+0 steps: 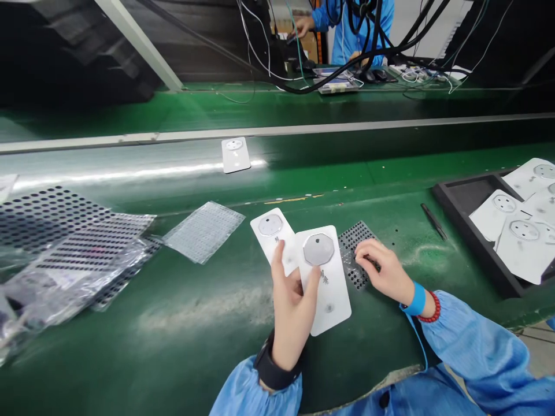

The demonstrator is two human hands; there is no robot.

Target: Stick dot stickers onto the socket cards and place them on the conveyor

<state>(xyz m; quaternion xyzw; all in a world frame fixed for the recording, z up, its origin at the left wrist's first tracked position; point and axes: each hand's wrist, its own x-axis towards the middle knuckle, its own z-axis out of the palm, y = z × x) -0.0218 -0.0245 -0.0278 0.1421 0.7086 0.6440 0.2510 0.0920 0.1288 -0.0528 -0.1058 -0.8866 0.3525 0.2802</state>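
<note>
My left hand [292, 312] grips a white rounded panel [329, 294] with a large clear-covered circle at its top, thumb pressed on its face. My index finger lies on a second white panel [267, 228], partly behind the first and tilted the other way. Just right of the panels is a clear sheet of black round stickers [358, 234]. Over that sheet, my right hand [381, 268] has its fingers curled and pinched together. Something dark shows by the fingertips, too small to name.
A black tray [477, 248] of white panels stands at the right, with black tweezers [433, 221] beside it. Another panel [236, 155] lies on the metal strip. Sticker sheets [82, 242] and a clear sheet [203, 232] lie left. Cables [299, 89] hang before a co-worker [359, 34].
</note>
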